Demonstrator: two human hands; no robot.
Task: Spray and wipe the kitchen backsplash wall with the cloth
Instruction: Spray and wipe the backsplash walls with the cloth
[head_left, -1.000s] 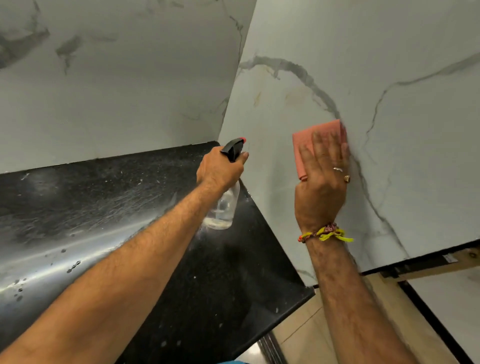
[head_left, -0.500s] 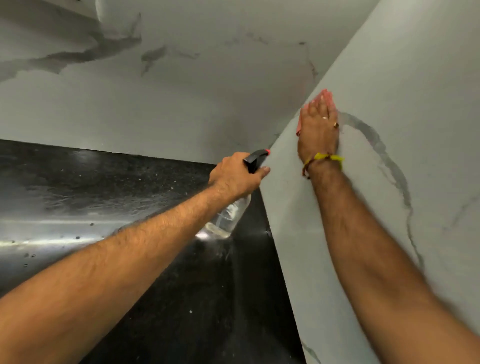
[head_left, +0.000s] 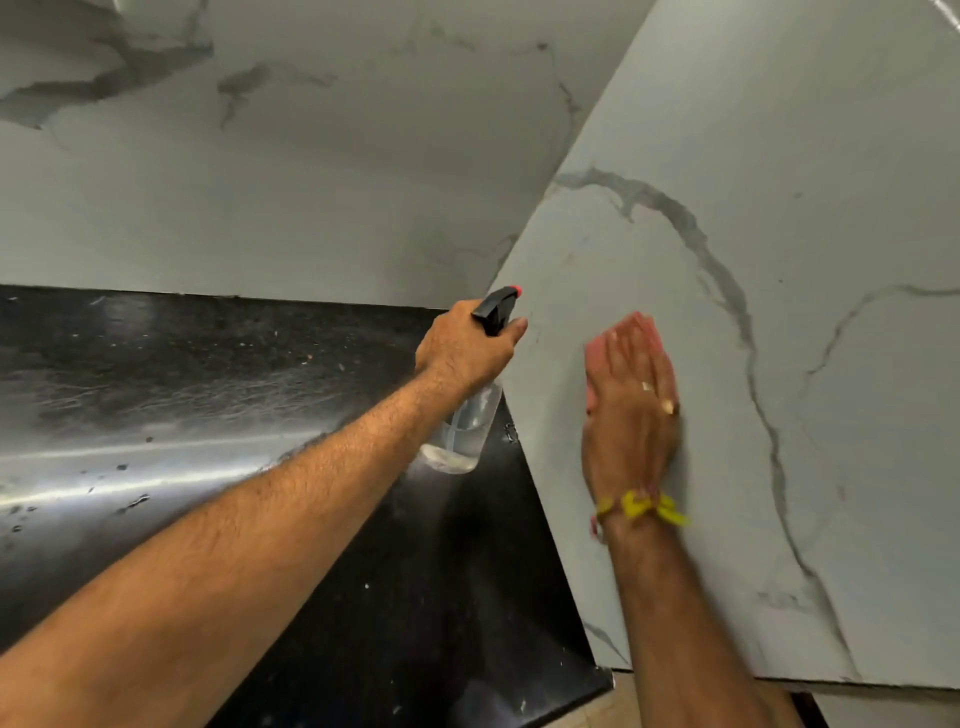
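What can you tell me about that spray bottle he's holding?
The spray bottle has a clear plastic body, seemingly with a little liquid at the bottom, and a black trigger head with a small red nozzle tip. The left hand grips its neck, holding it above the black countertop, nozzle aimed toward the marble-look wall.

Items I log from the head camera:

Cloth (head_left: 647, 328): pink, folded flat, pressed against the wall under my right hand (head_left: 631, 415), whose fingers lie straight over it. Only its upper edge and left edge show past the fingers; the whole area is blurred.

Bottle (head_left: 465, 434): clear plastic sprayer with a black trigger head and a red nozzle tip, a little liquid low inside. I grip its neck in my left hand (head_left: 462, 348); it hangs tilted, nozzle toward the wall.

Wall (head_left: 779, 156): pale grey-white marble slab with dark grey veins, meeting a second slab at a corner.
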